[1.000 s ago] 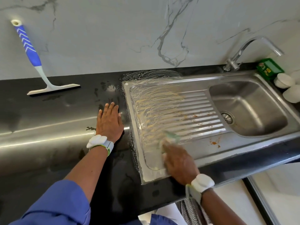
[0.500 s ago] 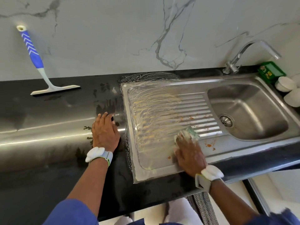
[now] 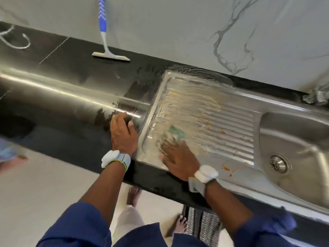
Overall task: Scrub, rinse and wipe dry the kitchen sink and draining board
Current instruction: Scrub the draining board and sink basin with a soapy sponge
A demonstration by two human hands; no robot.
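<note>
The ribbed steel draining board [image 3: 222,122] is smeared with soapy foam and yellowish streaks, with orange stains near its front edge. My right hand [image 3: 178,157] presses a green scrubbing sponge [image 3: 175,133] onto the board's left part, fingers spread over it. My left hand [image 3: 122,134] rests flat on the black worktop just left of the board. The sink bowl [image 3: 293,136] with its drain [image 3: 278,164] lies at the right.
A blue-and-white squeegee [image 3: 105,41] leans against the marble wall at the back of the black worktop [image 3: 62,104]. The tap base [image 3: 315,97] shows at the right edge. A striped mat [image 3: 203,227] and bare feet are on the floor below.
My right hand with the sponge has slid from the board's front middle back to its left part. The view has swung left and tilted; my left hand stays on the worktop.
</note>
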